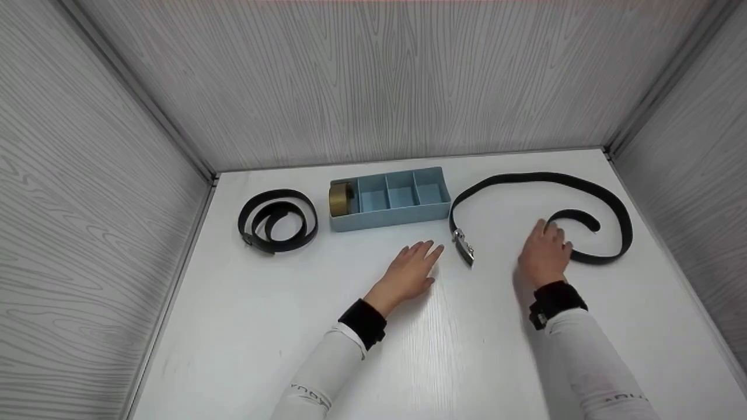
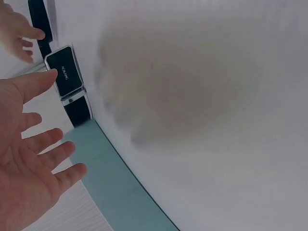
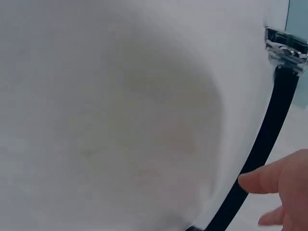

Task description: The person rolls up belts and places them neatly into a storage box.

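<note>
A long black belt (image 1: 543, 177) lies in a loose open curve on the right side of the table, its tail curled inward. Its silver-edged buckle (image 2: 65, 72) lies at the curve's left end. My right hand (image 1: 545, 256) is over the inner curl near the tail and hides part of the strap; in the right wrist view its thumb (image 3: 262, 179) overlaps the strap, and nothing shows pinched. My left hand (image 1: 408, 271) is held palm down with fingers spread, left of the buckle, holding nothing. In its wrist view, thumb and fingers (image 2: 72, 177) are spread apart.
A light blue divided box (image 1: 388, 219) stands at the back middle, with a gold-brown roll (image 1: 338, 200) in its left compartment. Another black belt (image 1: 286, 245) lies coiled to the left. Wood-grain panels (image 1: 379, 81) enclose the white table on the back and sides.
</note>
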Demonstrator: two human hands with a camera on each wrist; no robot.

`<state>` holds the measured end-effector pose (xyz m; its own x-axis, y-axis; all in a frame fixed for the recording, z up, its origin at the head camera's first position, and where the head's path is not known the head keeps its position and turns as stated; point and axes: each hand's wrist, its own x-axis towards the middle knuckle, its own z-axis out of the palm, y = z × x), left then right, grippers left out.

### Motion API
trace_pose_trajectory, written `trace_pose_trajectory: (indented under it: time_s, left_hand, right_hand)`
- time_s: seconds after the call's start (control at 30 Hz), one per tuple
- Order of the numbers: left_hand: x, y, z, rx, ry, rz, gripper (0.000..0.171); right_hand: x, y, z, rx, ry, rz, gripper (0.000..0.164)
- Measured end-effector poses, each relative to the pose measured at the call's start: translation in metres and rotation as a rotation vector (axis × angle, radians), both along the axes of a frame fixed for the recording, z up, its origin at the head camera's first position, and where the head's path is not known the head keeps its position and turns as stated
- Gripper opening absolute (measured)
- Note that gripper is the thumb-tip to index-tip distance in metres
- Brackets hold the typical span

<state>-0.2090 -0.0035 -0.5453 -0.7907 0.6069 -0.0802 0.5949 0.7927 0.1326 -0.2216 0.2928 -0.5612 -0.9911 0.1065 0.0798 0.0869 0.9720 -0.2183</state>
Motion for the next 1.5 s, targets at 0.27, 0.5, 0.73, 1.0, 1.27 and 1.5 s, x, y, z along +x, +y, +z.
trace_pose_trajectory:
  time_s: [0.27, 0.5, 0.73, 1.0, 1.27, 1.5]
  left_hand:
    - [0.006, 0.003, -0.003, 0.012, -0.027, -0.026, 0.059]
    - [0.011, 0.001, -0.001, 0.069, 0.004, -0.078, 0.048]
    - [0.014, -0.008, -0.003, 0.120, 0.057, -0.084, 0.042]
    - [0.014, -0.019, -0.008, 0.165, 0.043, 0.091, 0.038]
    - [0.009, -0.026, -0.013, 0.143, -0.017, 0.284, 0.019]
    - [0.000, -0.050, -0.019, 0.076, -0.020, 0.339, 0.025]
  right_hand:
    - [0.006, 0.018, 0.007, 0.010, -0.124, 0.021, 0.020]
    - [0.013, -0.027, 0.016, -0.021, -0.246, 0.338, 0.016]
    - [0.031, -0.078, 0.017, -0.008, -0.218, 0.513, 0.017]
    - [0.047, -0.120, 0.011, 0.054, -0.101, 0.697, 0.020]
    - [0.059, -0.155, 0.000, 0.053, 0.081, 0.930, 0.027]
    - [0.054, -0.141, 0.001, -0.003, -0.041, 0.926, 0.029]
